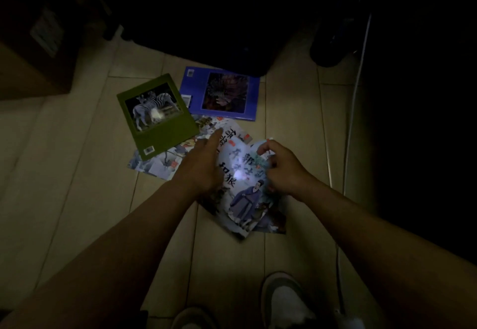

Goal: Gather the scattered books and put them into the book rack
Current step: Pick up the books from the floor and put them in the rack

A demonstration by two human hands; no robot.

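The picture book [245, 194] with the man in a long robe is in the middle of the frame, right between both hands. Its long side runs from the upper middle down toward the lower right, and it bends up a little, so I think it is coming off the floor.

The right hand [284, 171] is on the book's right edge. Its fingers are curled and pinch the cover near the top corner. The left hand [204, 166] lies on the book's left edge with the pointer finger straight, aimed at the upper right. I cannot tell if its other fingers grip the edge. Both hands touch this book, so neither has to reach for it.

The other books lie up and to the left of the hands. The green zebra book [157, 116] sits on top of a flat picture book [154, 167]. The blue book [222, 93] is just beside the green one, toward the top. The left hand is nearer to all three.

The floor [77, 160] is pale, smooth tile, and the room is very dark. A brown box [33, 52] stands at the upper left, a white cord [358, 91] runs down the right, and a shoe [284, 300] shows at the bottom. I see no book rack.
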